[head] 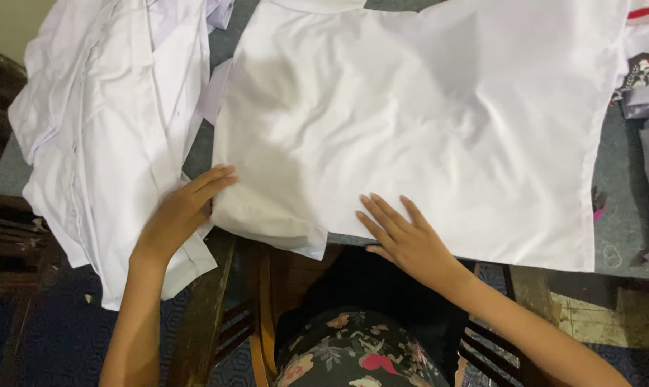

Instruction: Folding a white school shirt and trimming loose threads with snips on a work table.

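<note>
Surface: grey-covered desk [618, 215], its bare strip showing beyond the right hand's fingertips and again between the two cloth lots. Below the desk edge, dark wooden chair parts and a blue patterned floor [45, 337]; the person's floral-print lap sits between the forearms.

Item 1 — white shirt [425, 122], spread flat on the desk, directly ahead of both hands. Long axis runs left to right across the view; its hem edge lies toward the person, partly overhanging the desk edge. A folded sleeve cuff juts out at the near left corner, between the two hands.

Item 2 — pile of white shirts [102, 129], to the outer side of the left hand, draped over the desk's left edge.

Left hand [185, 211]: grip released, fingers straight, resting where the pile meets the spread shirt's left edge.

Right hand [407, 236]: grip released, palm down, fingers splayed on the shirt's near hem.

Item 3 — folded garments with red trim and a printed patch [647, 64], well beyond the right hand, cut off by the frame's edge — kind cannot be told. The spread shirt's collar end is also cut off at the top.
</note>
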